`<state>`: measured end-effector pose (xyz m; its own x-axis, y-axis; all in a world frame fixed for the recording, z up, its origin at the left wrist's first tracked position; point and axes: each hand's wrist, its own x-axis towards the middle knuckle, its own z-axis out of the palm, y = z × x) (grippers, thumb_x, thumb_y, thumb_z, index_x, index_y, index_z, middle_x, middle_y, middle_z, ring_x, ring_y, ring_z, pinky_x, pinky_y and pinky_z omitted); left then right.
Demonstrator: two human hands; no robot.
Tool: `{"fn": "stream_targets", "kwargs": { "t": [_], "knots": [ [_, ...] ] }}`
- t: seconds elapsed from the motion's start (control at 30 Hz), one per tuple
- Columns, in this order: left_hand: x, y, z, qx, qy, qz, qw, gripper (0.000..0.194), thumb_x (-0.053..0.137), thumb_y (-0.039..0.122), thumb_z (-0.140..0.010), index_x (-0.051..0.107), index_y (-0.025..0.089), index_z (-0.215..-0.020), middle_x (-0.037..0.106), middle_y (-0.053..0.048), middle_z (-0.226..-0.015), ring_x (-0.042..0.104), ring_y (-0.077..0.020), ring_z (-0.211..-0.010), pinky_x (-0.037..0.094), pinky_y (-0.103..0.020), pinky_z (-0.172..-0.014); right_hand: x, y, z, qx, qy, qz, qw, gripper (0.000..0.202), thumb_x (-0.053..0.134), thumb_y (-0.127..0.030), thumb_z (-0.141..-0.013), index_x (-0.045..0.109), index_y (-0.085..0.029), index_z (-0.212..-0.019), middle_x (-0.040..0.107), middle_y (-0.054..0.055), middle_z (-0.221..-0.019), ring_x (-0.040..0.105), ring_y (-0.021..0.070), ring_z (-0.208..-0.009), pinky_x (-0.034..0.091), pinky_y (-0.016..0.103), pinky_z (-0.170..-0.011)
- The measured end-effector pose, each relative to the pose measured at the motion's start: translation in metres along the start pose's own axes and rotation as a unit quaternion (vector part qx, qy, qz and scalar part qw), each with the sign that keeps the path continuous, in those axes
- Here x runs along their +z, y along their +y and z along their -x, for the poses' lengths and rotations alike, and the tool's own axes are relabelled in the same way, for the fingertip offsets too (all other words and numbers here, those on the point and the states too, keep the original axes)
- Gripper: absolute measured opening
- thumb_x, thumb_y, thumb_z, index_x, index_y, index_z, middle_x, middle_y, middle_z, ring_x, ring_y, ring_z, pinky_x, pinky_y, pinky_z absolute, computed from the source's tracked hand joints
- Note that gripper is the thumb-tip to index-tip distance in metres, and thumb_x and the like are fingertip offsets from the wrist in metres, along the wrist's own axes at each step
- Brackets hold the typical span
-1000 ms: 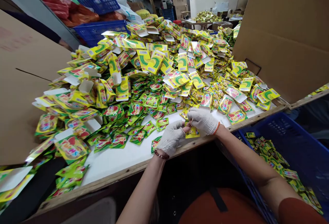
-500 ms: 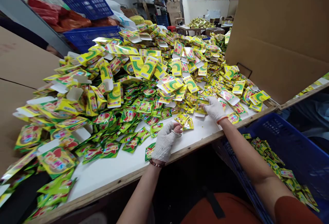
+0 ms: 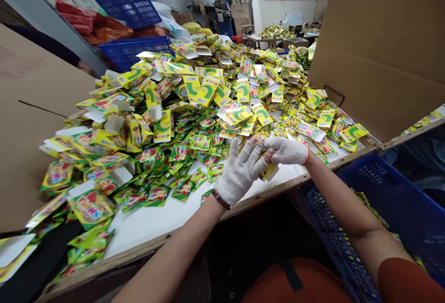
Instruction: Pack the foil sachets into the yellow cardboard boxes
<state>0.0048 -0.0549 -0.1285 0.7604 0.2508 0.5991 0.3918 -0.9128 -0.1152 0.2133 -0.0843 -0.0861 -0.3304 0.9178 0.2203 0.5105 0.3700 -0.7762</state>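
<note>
My left hand point(image 3: 239, 170), in a white fingerless-tipped glove, is stretched out over the front of the table with its fingers spread. Its thumb and fingertips meet the gloved right hand point(image 3: 287, 151). A small yellow carton point(image 3: 270, 172) shows just below the two hands, mostly covered by them; my right fingers appear closed on it. Green foil sachets point(image 3: 182, 189) lie to the left of my left hand. Behind both hands, smaller yellow sachets point(image 3: 285, 124) and flat printed cartons point(image 3: 262, 114) are heaped.
A large pile of yellow cartons point(image 3: 153, 92) covers the white tabletop point(image 3: 139, 231). At right stands a brown cardboard sheet point(image 3: 375, 57); below it, a blue crate point(image 3: 399, 201) holds sachets. More cardboard point(image 3: 38, 94) rises at left, where another person's arm point(image 3: 52, 45) shows behind it.
My left hand has opened and moved up and right to meet my right hand. The right hand has shifted slightly, bringing the carton toward the table's front edge. The view has shifted a little.
</note>
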Motion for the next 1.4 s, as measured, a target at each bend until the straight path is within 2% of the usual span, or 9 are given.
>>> {"fn": "stream_targets", "kwargs": {
  "t": [0.1, 0.27, 0.37, 0.47, 0.8, 1.0, 1.17, 1.27, 1.4],
  "knots": [
    [0.004, -0.003, 0.003, -0.043, -0.044, -0.028, 0.998, 0.063, 0.065, 0.022, -0.08, 0.043, 0.019, -0.139, 0.064, -0.014, -0.116, 0.058, -0.031, -0.111, 0.04, -0.053, -0.102, 0.01, -0.001, 0.002, -0.003, -0.019, 0.011, 1.0, 0.013, 0.061, -0.017, -0.072, 0.067, -0.015, -0.084, 0.064, -0.001, -0.079, 0.058, 0.0141, -0.076, 0.047, 0.025, -0.073],
    [0.019, -0.002, 0.039, -0.237, -0.047, 0.011, 0.97, 0.051, 0.072, 0.035, -0.073, 0.054, 0.014, -0.115, 0.062, -0.013, -0.105, 0.061, -0.0286, -0.096, 0.05, -0.039, -0.081, 0.045, 0.015, 0.013, 0.018, 0.278, -0.023, 0.96, 0.026, 0.057, -0.035, -0.084, 0.064, -0.016, -0.1, 0.068, 0.008, -0.099, 0.062, 0.021, -0.092, 0.051, 0.035, -0.085],
    [0.022, 0.003, 0.053, -0.306, -0.039, 0.014, 0.951, 0.051, 0.072, 0.048, -0.075, 0.053, 0.013, -0.109, 0.062, -0.012, -0.099, 0.06, -0.0283, -0.091, 0.049, -0.038, -0.078, 0.066, 0.021, 0.018, 0.034, 0.349, -0.03, 0.936, 0.031, 0.058, -0.042, -0.085, 0.063, -0.017, -0.103, 0.069, 0.009, -0.101, 0.063, 0.0226, -0.094, 0.051, 0.036, -0.087],
    [0.019, 0.006, 0.056, -0.304, -0.043, -0.009, 0.952, 0.065, 0.072, 0.063, -0.07, 0.053, 0.013, -0.106, 0.061, -0.011, -0.095, 0.059, -0.0299, -0.086, 0.048, -0.04, -0.076, 0.074, 0.023, 0.02, 0.052, 0.302, -0.008, 0.952, 0.031, 0.059, -0.044, -0.085, 0.064, -0.016, -0.099, 0.069, 0.008, -0.095, 0.063, 0.0214, -0.088, 0.051, 0.034, -0.083],
    [0.023, 0.005, 0.061, -0.238, 0.0, -0.002, 0.971, 0.056, 0.075, 0.049, -0.071, 0.053, 0.015, -0.11, 0.062, -0.013, -0.103, 0.059, -0.0301, -0.093, 0.047, -0.04, -0.08, 0.032, 0.006, 0.015, 0.087, -0.004, 0.073, 0.994, 0.019, 0.06, -0.028, -0.081, 0.067, -0.014, -0.071, 0.057, -0.001, -0.066, 0.052, 0.012, -0.066, 0.038, 0.023, -0.062],
    [0.02, 0.001, 0.061, -0.291, 0.003, 0.048, 0.956, 0.052, 0.074, 0.051, -0.072, 0.053, 0.015, -0.104, 0.061, -0.01, -0.095, 0.059, -0.027, -0.086, 0.048, -0.037, -0.076, 0.033, 0.005, 0.011, 0.118, -0.018, 0.032, 0.992, 0.014, 0.061, -0.024, -0.076, 0.069, -0.012, -0.074, 0.057, -0.001, -0.068, 0.052, 0.0114, -0.066, 0.038, 0.021, -0.06],
    [0.022, 0.0, 0.062, -0.182, -0.022, 0.0, 0.983, 0.06, 0.079, 0.036, -0.064, 0.054, 0.016, -0.115, 0.063, -0.014, -0.108, 0.059, -0.0313, -0.094, 0.047, -0.043, -0.079, 0.03, 0.009, 0.011, 0.161, -0.036, 0.032, 0.986, 0.014, 0.06, -0.022, -0.073, 0.07, -0.012, -0.075, 0.054, -0.003, -0.062, 0.049, 0.0098, -0.061, 0.035, 0.02, -0.056],
    [0.024, 0.001, 0.062, -0.147, -0.014, -0.015, 0.989, 0.064, 0.081, 0.033, -0.06, 0.054, 0.016, -0.116, 0.063, -0.015, -0.11, 0.06, -0.0323, -0.095, 0.047, -0.043, -0.078, 0.031, 0.012, 0.012, 0.153, 0.008, 0.017, 0.988, 0.016, 0.062, -0.027, -0.075, 0.068, -0.012, -0.075, 0.055, -0.003, -0.064, 0.048, 0.0098, -0.062, 0.036, 0.02, -0.057],
    [0.025, 0.004, 0.061, -0.203, 0.02, 0.012, 0.979, 0.057, 0.079, 0.039, -0.067, 0.053, 0.014, -0.111, 0.063, -0.014, -0.102, 0.061, -0.0298, -0.092, 0.049, -0.039, -0.077, 0.058, 0.011, 0.013, 0.087, 0.136, 0.06, 0.985, 0.019, 0.058, -0.031, -0.085, 0.066, -0.014, -0.083, 0.063, 0.001, -0.077, 0.054, 0.0136, -0.074, 0.041, 0.024, -0.07]
  ]
}}
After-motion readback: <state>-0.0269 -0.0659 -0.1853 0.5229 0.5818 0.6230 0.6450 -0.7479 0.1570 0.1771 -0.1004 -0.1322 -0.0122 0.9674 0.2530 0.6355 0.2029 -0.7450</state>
